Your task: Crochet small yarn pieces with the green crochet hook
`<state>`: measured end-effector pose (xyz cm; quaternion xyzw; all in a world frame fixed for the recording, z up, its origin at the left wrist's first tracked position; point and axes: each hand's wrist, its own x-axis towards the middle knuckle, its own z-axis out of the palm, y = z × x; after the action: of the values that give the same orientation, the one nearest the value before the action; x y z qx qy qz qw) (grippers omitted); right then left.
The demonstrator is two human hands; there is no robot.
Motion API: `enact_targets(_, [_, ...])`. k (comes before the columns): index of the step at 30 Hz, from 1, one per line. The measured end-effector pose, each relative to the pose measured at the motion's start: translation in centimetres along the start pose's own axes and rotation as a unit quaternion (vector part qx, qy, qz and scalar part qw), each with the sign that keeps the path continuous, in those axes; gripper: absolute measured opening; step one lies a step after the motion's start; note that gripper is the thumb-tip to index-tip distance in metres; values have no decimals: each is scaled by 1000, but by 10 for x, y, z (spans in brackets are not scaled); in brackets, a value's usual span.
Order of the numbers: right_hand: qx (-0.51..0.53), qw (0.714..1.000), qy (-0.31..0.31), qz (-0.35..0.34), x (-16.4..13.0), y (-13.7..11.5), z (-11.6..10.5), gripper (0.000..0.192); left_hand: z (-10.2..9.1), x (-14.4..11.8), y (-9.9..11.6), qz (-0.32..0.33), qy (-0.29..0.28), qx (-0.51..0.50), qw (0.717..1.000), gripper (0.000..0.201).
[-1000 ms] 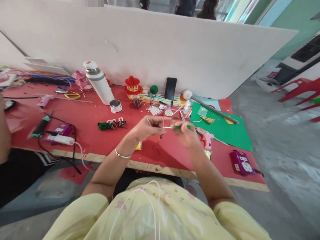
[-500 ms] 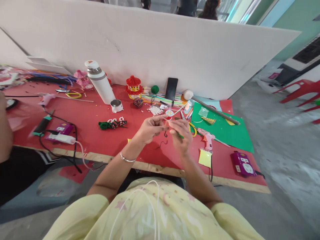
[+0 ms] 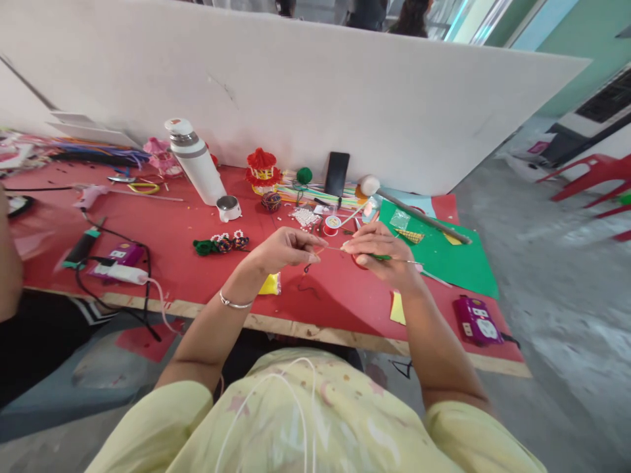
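Observation:
My left hand [image 3: 293,249] is closed in a pinch on a thin strand of yarn [image 3: 306,268], whose dark tail dangles below the fingers. In my right hand [image 3: 382,253] lies a crochet hook [image 3: 383,257] with a green grip. Its metal shaft points left toward the left fingertips, and its back end sticks out past the palm. Whether the hook's tip passes through a loop is too small to tell. Just beyond both hands stands a spool of red thread [image 3: 332,226]. A small yellow packet [image 3: 270,284] lies below my left hand.
White beads [image 3: 304,217], a yarn ball [image 3: 271,202] and a phone [image 3: 337,174] lie behind the hands. A white flask [image 3: 200,167] and steel cup [image 3: 229,209] stand left. Green sheet [image 3: 458,263] and purple power box [image 3: 477,320] are right. A person's arm [image 3: 10,256] shows far left.
My hands have drawn apart; the right has moved right, and the hook now shows between them. The left has shifted slightly left. The thread spool and yellow packet are more exposed.

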<state>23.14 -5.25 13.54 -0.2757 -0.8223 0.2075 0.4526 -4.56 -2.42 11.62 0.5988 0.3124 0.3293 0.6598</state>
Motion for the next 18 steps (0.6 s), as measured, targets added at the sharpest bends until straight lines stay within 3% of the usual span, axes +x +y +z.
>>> enact_targets(3, [90,994,7,58,-3,4,1,16,3,3,-2,16,-11,39,999,39])
enact_targets(7, [211,965,108,114,-13,12,41,26,23,13,-14,109,61,58,990,49])
enact_targets(9, [173,951,218,138,-18,12,67,27,36,17,-24,144,108,61,982,63])
enact_targets(11, [90,950,273,120,-21,8,86,22,46,20,-34,178,177,87,964,66])
enact_targets(13, [-20,957,275,88,-23,2,95,19,52,21,-42,194,253,137,938,65])
enact_targets(15, [-109,958,259,54,-23,-1,96,21,56,20,-46,195,294,160,922,66])
enact_targets(18, [-155,950,269,20,-24,-1,96,24,59,18,-41,180,271,74,943,67])
